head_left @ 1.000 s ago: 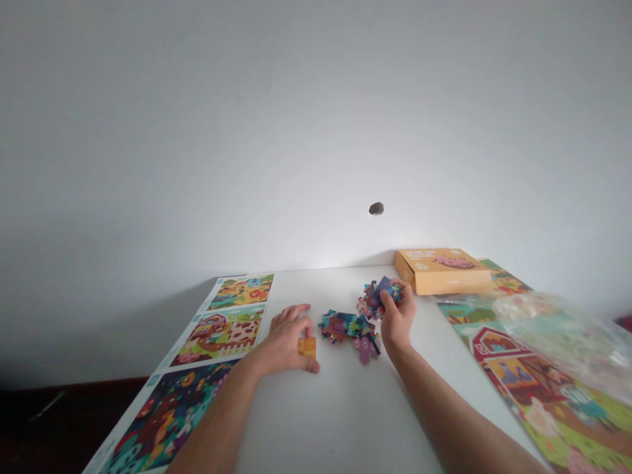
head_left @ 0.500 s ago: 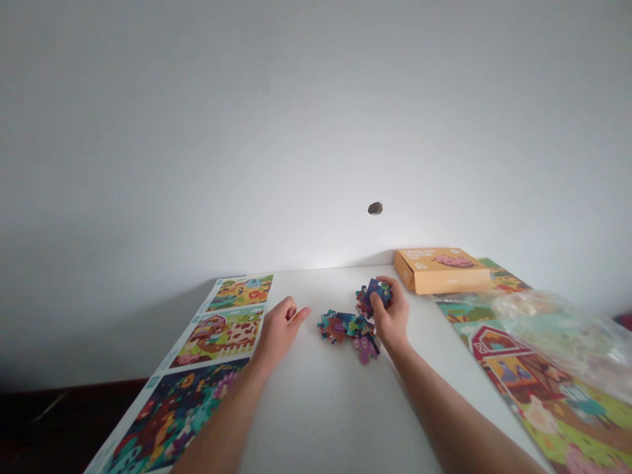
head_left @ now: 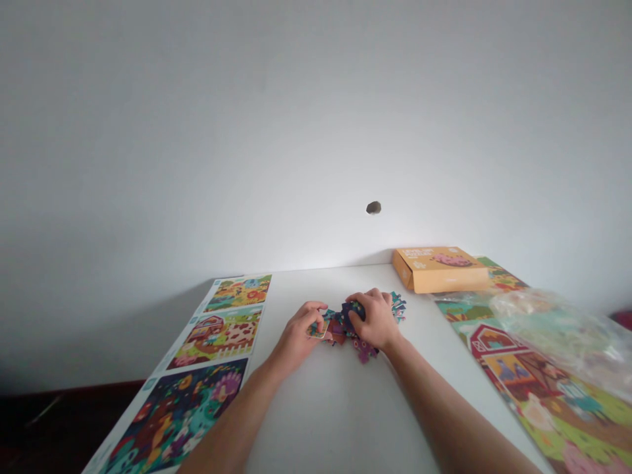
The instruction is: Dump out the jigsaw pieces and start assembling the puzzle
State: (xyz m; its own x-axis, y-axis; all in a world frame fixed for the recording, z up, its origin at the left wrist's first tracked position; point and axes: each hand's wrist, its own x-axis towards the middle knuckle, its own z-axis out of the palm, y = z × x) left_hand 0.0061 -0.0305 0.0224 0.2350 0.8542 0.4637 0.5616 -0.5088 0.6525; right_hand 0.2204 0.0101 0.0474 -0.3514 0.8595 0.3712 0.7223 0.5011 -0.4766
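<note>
A small heap of dark, colourful jigsaw pieces [head_left: 364,347] lies in the middle of a white table [head_left: 340,415]. My left hand [head_left: 299,332] sits at the heap's left edge with its fingers pinched on one puzzle piece [head_left: 316,328]. My right hand [head_left: 374,319] rests on top of the heap, fingers curled around a few dark pieces [head_left: 351,313]. The two hands are almost touching. Part of the heap is hidden beneath them.
A sheet of three reference pictures [head_left: 207,355] lies along the table's left edge. An orange puzzle box [head_left: 439,268] stands at the back right. A large farm picture [head_left: 533,382] lies on the right, with a clear plastic bag [head_left: 563,332] on top.
My right hand came back from the far pieces toward the left and down onto the heap. My left hand slid right to the heap's edge and took a piece between its fingers.
</note>
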